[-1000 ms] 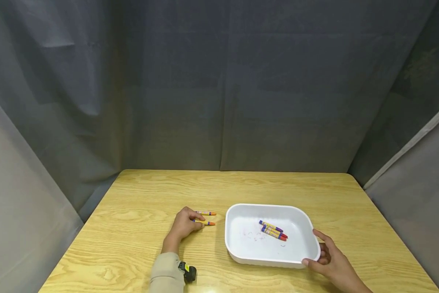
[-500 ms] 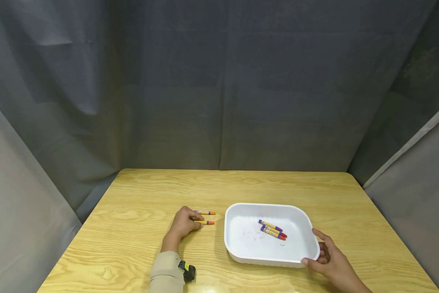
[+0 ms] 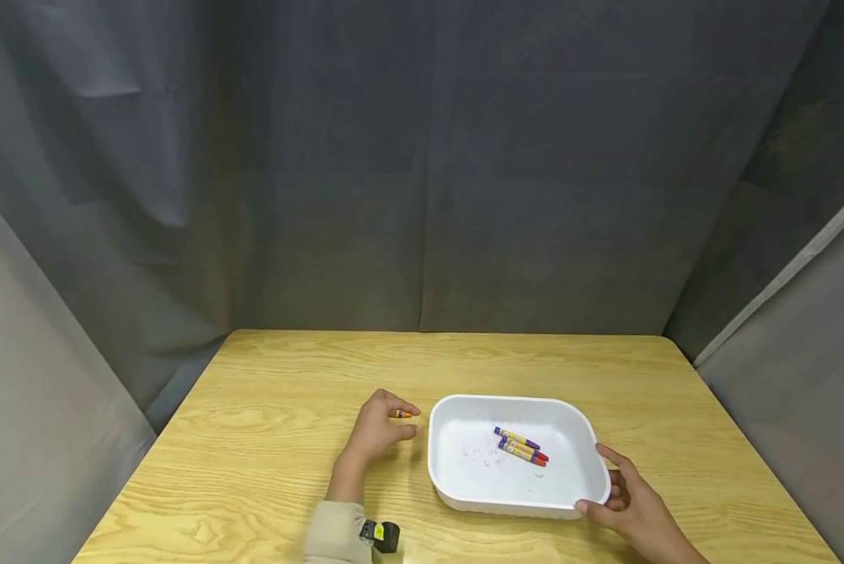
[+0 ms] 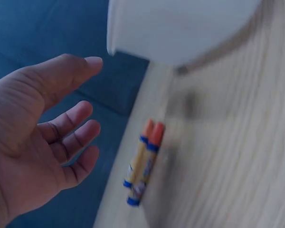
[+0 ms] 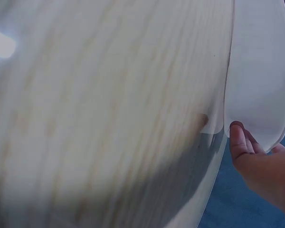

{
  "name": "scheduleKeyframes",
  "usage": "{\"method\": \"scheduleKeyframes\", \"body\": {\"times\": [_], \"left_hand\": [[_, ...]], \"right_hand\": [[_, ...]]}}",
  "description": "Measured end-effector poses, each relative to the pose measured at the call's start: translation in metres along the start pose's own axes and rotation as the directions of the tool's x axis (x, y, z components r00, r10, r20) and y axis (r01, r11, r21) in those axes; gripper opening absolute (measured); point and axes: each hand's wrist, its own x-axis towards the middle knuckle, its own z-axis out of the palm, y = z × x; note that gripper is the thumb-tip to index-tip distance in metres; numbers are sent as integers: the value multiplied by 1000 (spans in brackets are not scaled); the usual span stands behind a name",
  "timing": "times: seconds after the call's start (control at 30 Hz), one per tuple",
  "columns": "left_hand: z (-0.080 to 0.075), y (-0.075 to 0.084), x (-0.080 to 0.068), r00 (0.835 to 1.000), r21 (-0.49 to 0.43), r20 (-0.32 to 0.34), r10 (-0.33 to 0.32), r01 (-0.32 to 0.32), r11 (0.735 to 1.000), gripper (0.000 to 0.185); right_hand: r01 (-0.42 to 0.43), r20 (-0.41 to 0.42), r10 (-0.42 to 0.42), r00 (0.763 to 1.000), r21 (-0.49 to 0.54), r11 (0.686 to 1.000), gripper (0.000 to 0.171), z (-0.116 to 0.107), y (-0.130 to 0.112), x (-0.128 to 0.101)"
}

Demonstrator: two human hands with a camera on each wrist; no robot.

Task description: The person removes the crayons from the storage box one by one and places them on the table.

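My left hand (image 3: 374,431) is over the table just left of the white tray (image 3: 506,507), thumb and fingers apart with nothing between them. Two yellow-wrapped orange crayons (image 4: 149,159) lie side by side on the wood close to that hand in the left wrist view. From the head view, the fingers hide most of them and one orange crayon (image 3: 402,414) shows in part. At the tray's right end, my right hand (image 3: 636,505) grips the rim, thumb at the near corner and fingers along the outer side.
Inside the tray lie a purple-tipped crayon (image 3: 517,438) and two red-tipped crayons (image 3: 523,452), close together, with small coloured marks on the tray floor. Dark grey curtains (image 3: 422,172) hang behind the wooden table (image 3: 288,368), and lighter panels flank it.
My left hand has let go of the nearer orange crayon and moved right, its fingers opening. The two orange crayons, apart before, now lie together. My right hand keeps its hold on the tray.
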Motion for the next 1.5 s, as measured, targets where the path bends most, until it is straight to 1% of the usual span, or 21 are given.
{"method": "scheduleKeyframes", "body": {"times": [0.17,0.3,0.4,0.43,0.6,0.7,0.77,0.83,0.9,1.03,1.1,1.23,1.37,1.5], "left_hand": [[10,16,4,999,-28,2,54,-54,998,26],[20,29,7,998,-39,19,59,-58,998,25],[28,38,8,998,-36,34,54,-53,998,24],[31,40,8,997,-34,37,64,-63,997,24],[45,52,10,993,-63,62,100,-96,993,25],[53,58,11,992,-83,78,100,-93,992,25],[58,62,13,992,-98,88,95,-86,991,25],[65,66,17,989,-109,114,90,-78,991,25],[72,68,21,981,-129,170,97,-76,989,27],[87,68,28,946,-161,302,113,-66,985,30],[95,68,32,933,-169,342,108,-52,984,29],[107,67,37,929,-168,361,86,-26,985,27],[117,66,41,925,-139,374,62,-10,990,24],[126,65,44,927,-96,369,66,-32,995,24]], "right_hand": [[-2,0,2,1000,-42,999,94,-3,-1,1],[-21,-3,21,1000,-68,997,95,-4,0,3],[-48,5,48,999,-62,997,96,-3,-1,4],[-52,8,52,999,-58,997,96,-3,-1,4],[-29,11,29,1000,-42,999,95,-2,-1,6],[-4,7,4,1000,-44,999,95,-3,-1,7],[-5,8,5,1000,-45,999,95,-4,-1,8],[-29,5,29,1000,-61,998,96,-4,-1,9],[-55,4,56,998,-77,995,98,-4,-1,8],[-89,-3,89,996,-85,992,99,-6,0,6],[-87,-4,87,996,-82,993,99,-7,0,5],[-68,-4,68,998,-63,996,98,-9,2,6],[-55,-2,55,999,-52,997,97,-10,4,7],[-56,-1,56,998,-39,998,97,-9,4,6]]}}
